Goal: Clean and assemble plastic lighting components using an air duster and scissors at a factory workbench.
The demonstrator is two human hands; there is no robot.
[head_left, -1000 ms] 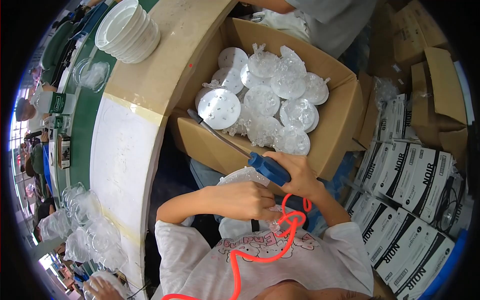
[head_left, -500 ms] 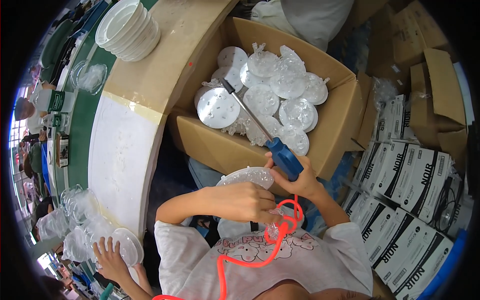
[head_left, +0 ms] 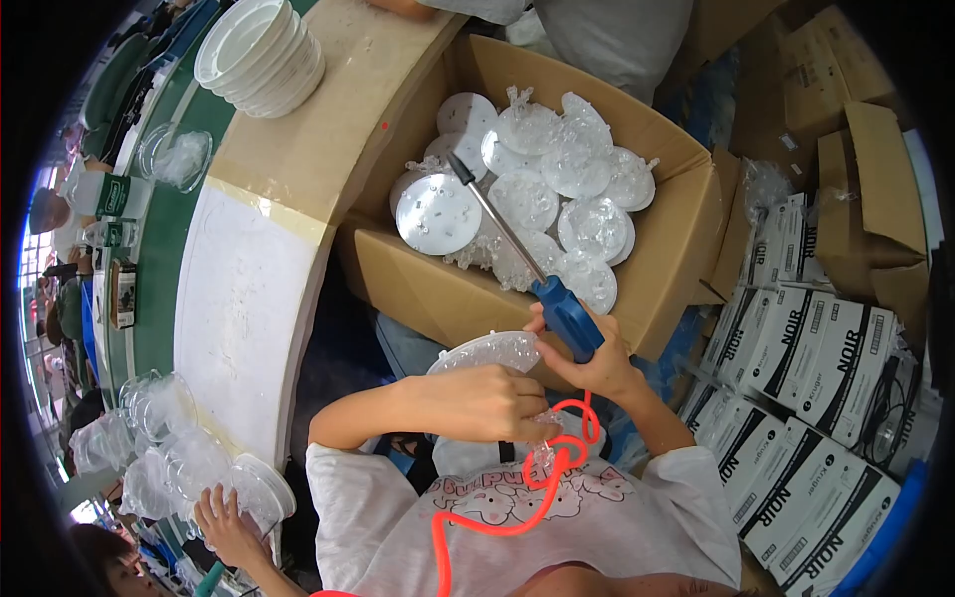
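Observation:
My right hand (head_left: 594, 360) grips a blue air blow gun (head_left: 569, 316) with a long metal nozzle and black tip pointing up and left over the carton. A red coiled hose (head_left: 494, 527) hangs from the tool across my lap. The fingers of this hand also touch the edge of a white disc in clear plastic wrap (head_left: 489, 350), tilted in front of my chest. My left hand (head_left: 494, 403) is closed, knuckles up, below the disc. Crumpled clear plastic film (head_left: 544, 456) sticks out beneath its fingers; their tips are hidden.
An open cardboard carton (head_left: 438, 289) ahead holds several wrapped discs (head_left: 574, 164). A curved worktable (head_left: 249, 308) runs along the left, with stacked white bowls (head_left: 274, 75). A co-worker's hand (head_left: 227, 527) touches wrapped items at lower left. Printed boxes (head_left: 796, 497) stand at right.
My hands, the blow gun and the disc hold almost still. Another person's arm has come in at the top edge. The co-worker's hand at lower left has shifted slightly right.

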